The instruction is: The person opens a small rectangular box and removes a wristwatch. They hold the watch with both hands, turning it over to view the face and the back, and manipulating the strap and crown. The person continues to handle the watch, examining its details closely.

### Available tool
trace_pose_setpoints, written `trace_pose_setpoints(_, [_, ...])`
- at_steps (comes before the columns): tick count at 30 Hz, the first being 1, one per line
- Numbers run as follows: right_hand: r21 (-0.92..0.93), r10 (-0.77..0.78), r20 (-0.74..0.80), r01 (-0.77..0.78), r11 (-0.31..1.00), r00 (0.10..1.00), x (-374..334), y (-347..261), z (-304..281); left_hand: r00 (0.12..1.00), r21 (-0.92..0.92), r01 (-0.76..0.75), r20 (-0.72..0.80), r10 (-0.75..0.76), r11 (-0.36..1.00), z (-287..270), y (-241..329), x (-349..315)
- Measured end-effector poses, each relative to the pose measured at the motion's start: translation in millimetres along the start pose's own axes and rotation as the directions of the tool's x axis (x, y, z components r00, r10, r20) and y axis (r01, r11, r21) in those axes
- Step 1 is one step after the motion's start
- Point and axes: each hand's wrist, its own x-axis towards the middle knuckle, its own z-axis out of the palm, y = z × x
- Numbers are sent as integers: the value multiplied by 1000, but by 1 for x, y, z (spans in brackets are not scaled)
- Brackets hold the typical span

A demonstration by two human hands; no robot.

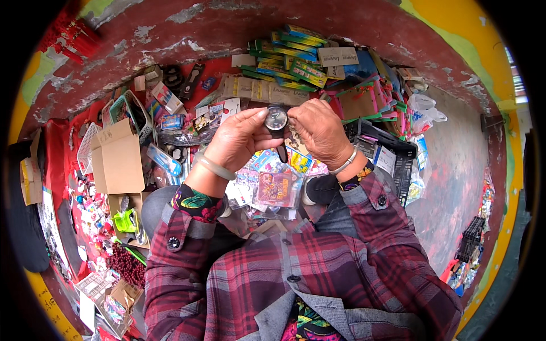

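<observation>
A dark wristwatch [276,119] with a round face and black strap is held up in front of me. My left hand [242,129] grips its left edge between thumb and fingers, with the face turned upward. One strap end hangs down below the fingers. At the watch's right edge, my right hand [321,131] is closed in a pinch; its fingertips partly hide the spot they hold. A pale bangle [214,166] circles my left wrist and a thin silver bracelet [344,161] my right. Under my hands lie colourful flat packets [276,187].
Stacked green and yellow boxes [290,54] lie at the far side. A black plastic crate [402,165] stands at the right, near a clear plastic bag [425,111]. To the left are an opened cardboard box [118,162], a green basket [128,108] and dark red beads [126,264].
</observation>
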Motion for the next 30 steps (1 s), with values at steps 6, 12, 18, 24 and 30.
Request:
trace_pose_setpoints(6, [-105, -108, 4, 108, 989, 994, 1, -2, -3, 999, -36, 45, -9, -45, 998, 2, 1, -3])
trace_pose_setpoints(12, [385, 266, 194, -323, 865, 944, -6, 5, 1, 995, 288, -96, -4, 101, 953, 6, -2, -3])
trace_pose_setpoints(18, [705, 253, 701, -701, -106, 667, -12, 21, -1, 981, 487, -192, 83, 174, 852, 6, -5, -6])
trace_pose_setpoints(24, [517, 325, 210, -387, 763, 922, -1, 6, -2, 998, 55, -51, 51, 48, 997, 5, 3, -5])
trace_pose_setpoints(30, [41, 29, 1, -29, 999, 1000, 0, 0, 0, 1000, -11, 19, 20, -18, 1000, -8, -2, -2])
